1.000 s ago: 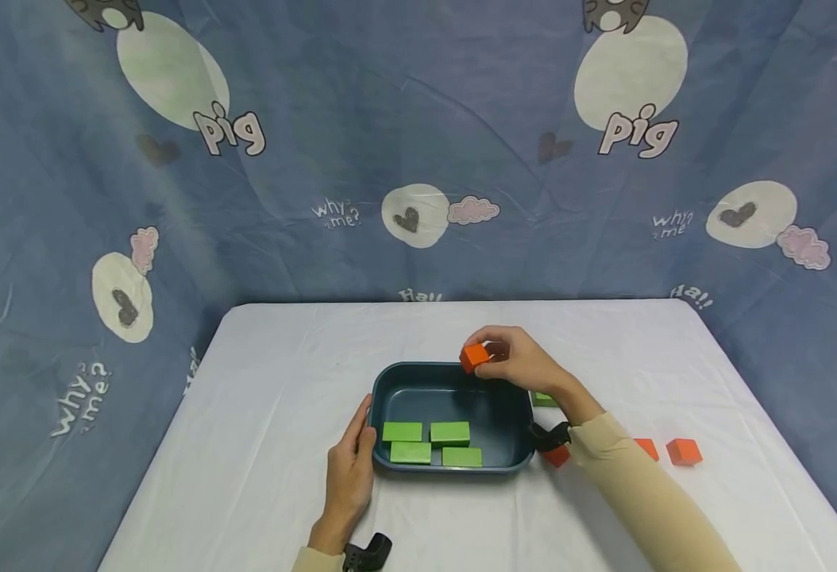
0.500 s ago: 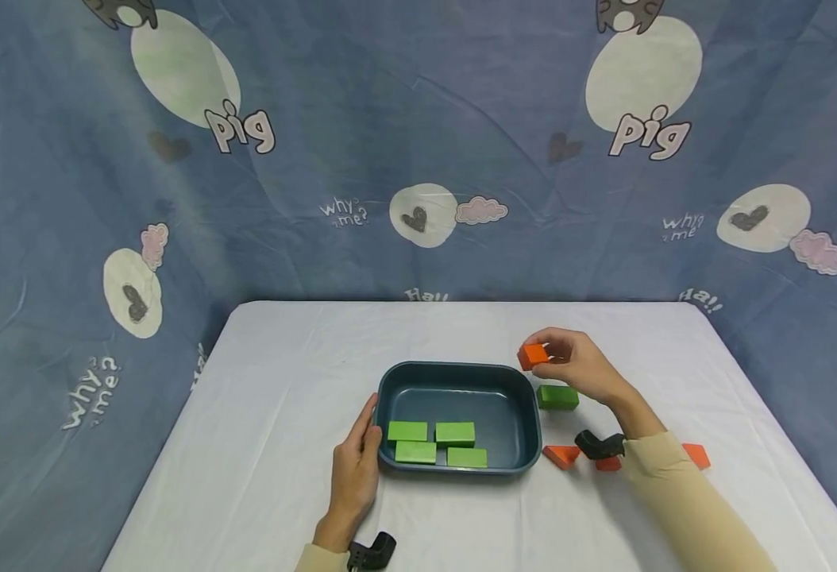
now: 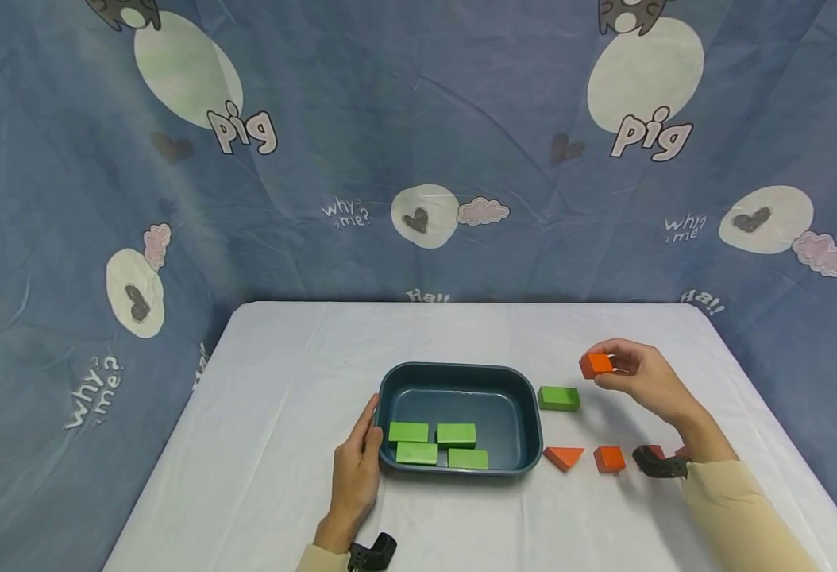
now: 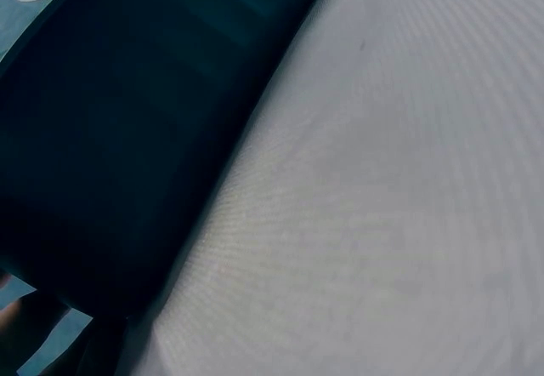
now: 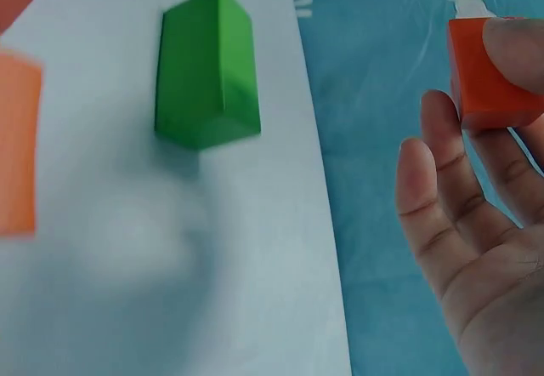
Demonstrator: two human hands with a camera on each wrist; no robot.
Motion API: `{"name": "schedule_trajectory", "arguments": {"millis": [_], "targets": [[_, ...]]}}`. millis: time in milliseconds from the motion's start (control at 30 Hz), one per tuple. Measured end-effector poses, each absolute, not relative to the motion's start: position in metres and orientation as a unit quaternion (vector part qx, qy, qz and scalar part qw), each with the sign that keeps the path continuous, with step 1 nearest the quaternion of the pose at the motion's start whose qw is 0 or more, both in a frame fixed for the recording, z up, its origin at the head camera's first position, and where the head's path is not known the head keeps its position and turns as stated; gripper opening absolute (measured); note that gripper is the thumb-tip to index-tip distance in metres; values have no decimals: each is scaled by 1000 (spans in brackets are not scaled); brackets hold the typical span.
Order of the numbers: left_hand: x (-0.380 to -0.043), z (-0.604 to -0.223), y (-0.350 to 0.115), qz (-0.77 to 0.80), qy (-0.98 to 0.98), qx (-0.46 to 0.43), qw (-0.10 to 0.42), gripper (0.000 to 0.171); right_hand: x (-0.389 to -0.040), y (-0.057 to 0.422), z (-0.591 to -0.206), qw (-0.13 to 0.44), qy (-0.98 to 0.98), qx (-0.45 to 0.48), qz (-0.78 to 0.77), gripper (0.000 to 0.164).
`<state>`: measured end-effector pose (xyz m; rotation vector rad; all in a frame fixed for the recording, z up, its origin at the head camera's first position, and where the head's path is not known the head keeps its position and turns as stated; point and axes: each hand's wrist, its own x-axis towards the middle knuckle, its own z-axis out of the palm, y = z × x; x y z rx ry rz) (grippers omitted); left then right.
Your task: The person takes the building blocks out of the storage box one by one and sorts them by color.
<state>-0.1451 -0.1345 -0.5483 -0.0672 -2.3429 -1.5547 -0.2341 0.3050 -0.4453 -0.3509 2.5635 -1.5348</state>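
Observation:
In the head view, a dark teal rectangular tray (image 3: 461, 369) stands on the white table with several green blocks (image 3: 417, 453) in its front part. My left hand (image 3: 352, 481) lies along the tray's left side, its straight fingers touching the outer wall. In the left wrist view, the tray (image 4: 127, 138) looks very dark and the fingers are mostly lost in shadow. My right hand (image 3: 647, 377) pinches an orange cube (image 5: 493, 74) between thumb and fingers, raised above the table right of the tray; its ring and little fingers extend free.
A green block (image 3: 558, 399) lies just right of the tray. In front of it are an orange triangular block (image 3: 564, 457) and an orange cube (image 3: 609, 459). Another orange piece (image 3: 656, 451) is partly hidden by my right wrist's black strap. A printed blue cloth (image 3: 418, 119) hangs behind.
My right hand has moved right with the orange cube, from over the tray's back edge to beyond its right side, uncovering the green block. My left hand stays against the tray.

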Motion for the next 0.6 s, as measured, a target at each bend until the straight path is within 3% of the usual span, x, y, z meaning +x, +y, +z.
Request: {"name": "schedule_trajectory", "arguments": {"millis": [600], "targets": [[-145, -548, -134, -540, -825, -21, 165, 44, -194, 382, -442, 36, 895, -44, -442, 41]]}}
